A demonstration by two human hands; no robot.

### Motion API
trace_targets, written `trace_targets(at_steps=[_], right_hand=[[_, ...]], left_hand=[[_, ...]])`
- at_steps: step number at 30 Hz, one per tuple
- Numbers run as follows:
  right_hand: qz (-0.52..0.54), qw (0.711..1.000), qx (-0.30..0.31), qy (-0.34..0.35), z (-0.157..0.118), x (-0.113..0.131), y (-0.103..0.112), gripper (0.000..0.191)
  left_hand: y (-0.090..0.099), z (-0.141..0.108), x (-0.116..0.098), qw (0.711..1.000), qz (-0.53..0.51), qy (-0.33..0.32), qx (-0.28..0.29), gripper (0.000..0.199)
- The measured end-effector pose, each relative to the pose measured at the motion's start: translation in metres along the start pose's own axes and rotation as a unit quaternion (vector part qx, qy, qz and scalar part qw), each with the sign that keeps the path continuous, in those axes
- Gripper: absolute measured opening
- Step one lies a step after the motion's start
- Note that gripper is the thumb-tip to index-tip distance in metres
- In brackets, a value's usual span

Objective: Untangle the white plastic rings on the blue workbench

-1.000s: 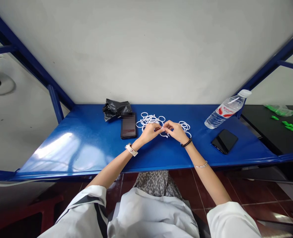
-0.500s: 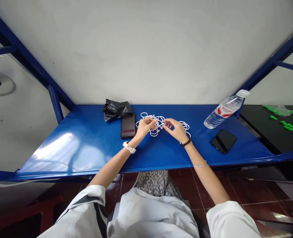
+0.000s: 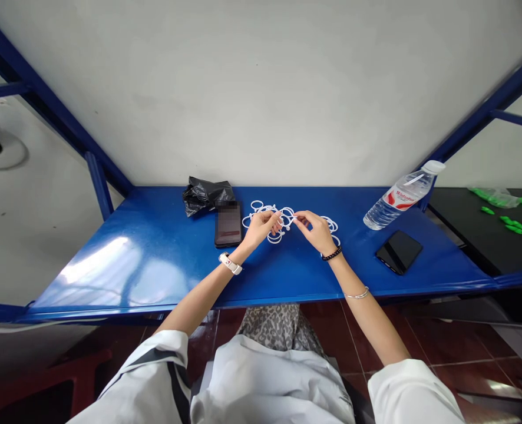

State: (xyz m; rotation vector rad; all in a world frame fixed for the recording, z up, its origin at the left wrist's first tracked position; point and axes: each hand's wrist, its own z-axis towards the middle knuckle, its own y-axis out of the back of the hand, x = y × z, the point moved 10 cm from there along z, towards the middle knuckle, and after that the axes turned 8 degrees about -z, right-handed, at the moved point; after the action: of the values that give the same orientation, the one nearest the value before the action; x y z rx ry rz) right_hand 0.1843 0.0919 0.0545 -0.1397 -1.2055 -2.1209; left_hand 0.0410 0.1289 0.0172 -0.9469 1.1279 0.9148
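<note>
Wall: one, flat, pale grey, behind everything.
Table: one, glossy blue top, set against the wall.
Bottle: one, clear ribbed plastic, white cap, standing at the table's right side and appearing tilted. Its white-and-red label carries red lettering starting with W; the rest is too small to read surely.
Bag: one, black crumpled plastic, at the rear left of the table.
Hands: two, bare. Left hand: thumb and forefinger closed together at the near ring's left edge, the other fingers curled beneath. Right hand: thumb and forefinger pinched on the same ring's right edge.
Phones: two, black, slab-shaped. The left phone stands nearest the bag, its screen lit but pixelated; the right phone lies dark-screened in front of the bottle.
Wristwear: three. White band, left wrist; black beaded bracelet, right wrist; thin silver-coloured bangle, right forearm.
White round plastic ring: one, spanning the gap between the hands; circular, so without a long axis, its opening facing the viewer.
Further rings: one overlapping heap behind the left hand, too tangled to count; one smaller cluster, at least two, beside the right hand.
</note>
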Motion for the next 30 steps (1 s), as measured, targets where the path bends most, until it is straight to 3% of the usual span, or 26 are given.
trace_targets(at_steps=[11,30], right_hand=[[-0.025,1.000,0.006,-0.013,-0.002,-0.002,0.000,0.024],[-0.056,0.994,0.091,-0.022,-0.004,-0.004,-0.016,0.016]], left_hand=[[-0.004,0.000,0.000,0.999,0.047,-0.015,0.020,0.059],[-0.004,-0.001,-0.003,0.994,0.100,-0.040,0.028,0.053]])
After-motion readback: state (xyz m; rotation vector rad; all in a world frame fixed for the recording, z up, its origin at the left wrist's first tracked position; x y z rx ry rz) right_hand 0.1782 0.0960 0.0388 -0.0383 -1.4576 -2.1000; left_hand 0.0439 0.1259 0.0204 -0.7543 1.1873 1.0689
